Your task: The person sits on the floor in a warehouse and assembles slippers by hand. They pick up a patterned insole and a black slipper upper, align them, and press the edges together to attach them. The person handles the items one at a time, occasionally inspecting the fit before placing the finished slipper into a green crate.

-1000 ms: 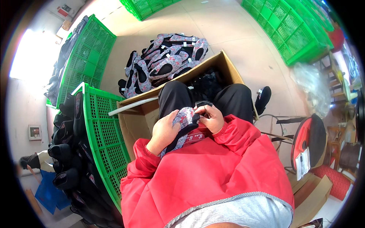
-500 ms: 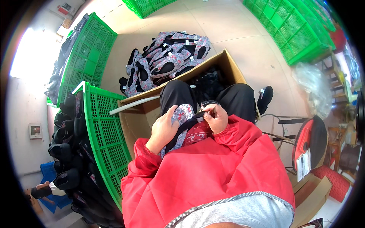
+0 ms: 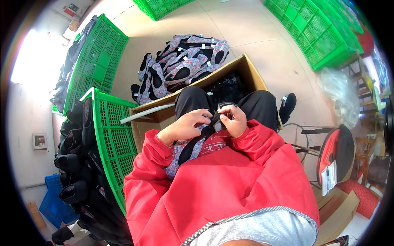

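A floral cloth shoe piece with a black edge (image 3: 174, 158) lies in my lap, partly hidden by my hands and the red apron. My left hand (image 3: 186, 126) has its fingers bent together at the black edge, near the right hand. Thumb and forefinger of my right hand (image 3: 233, 120) pinch the same black edge, just above the apron. Whether a small thing sits between those fingertips is too fine to make out. Beyond my knees, an open cardboard box (image 3: 251, 71) holds dark, shiny material.
Similar floral pieces (image 3: 191, 65) are heaped on the floor past the box. A white tube (image 3: 143, 113) crosses its left corner. Green crates (image 3: 117, 137) stand left, with black shoes (image 3: 74, 164) beside them. A black shoe (image 3: 288, 107) and a round red-and-black stool (image 3: 334, 151) are to the right.
My left hand has slid forward and to the right, from the floral cloth to the black edge beside my right hand. The right hand has barely moved.
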The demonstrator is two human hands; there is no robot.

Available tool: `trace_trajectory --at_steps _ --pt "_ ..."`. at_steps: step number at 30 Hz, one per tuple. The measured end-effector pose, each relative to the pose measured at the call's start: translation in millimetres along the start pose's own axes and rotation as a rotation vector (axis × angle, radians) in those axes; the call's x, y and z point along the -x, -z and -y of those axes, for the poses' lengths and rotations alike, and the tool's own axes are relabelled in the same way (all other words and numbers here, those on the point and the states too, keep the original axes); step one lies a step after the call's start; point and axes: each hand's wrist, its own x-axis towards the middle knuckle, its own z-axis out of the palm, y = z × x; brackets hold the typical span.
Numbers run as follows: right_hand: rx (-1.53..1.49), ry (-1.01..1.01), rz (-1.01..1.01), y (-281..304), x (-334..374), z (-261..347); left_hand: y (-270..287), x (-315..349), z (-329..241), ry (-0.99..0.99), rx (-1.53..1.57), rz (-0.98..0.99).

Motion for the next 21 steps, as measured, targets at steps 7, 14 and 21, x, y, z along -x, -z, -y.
trace_trajectory --at_steps 7,14,21 --pt "-0.107 -0.086 0.028 -2.9 -1.2 -8.1 -15.9 -14.6 7.0 0.082 -0.048 -0.151" --pt "-0.300 -0.511 0.001 48.3 -7.0 -13.4 -8.5 -21.7 12.3 0.242 0.095 -0.137" --pt "-0.427 -0.544 0.407 64.4 15.5 26.9 -1.2 -26.5 7.6 0.526 0.251 -0.137"
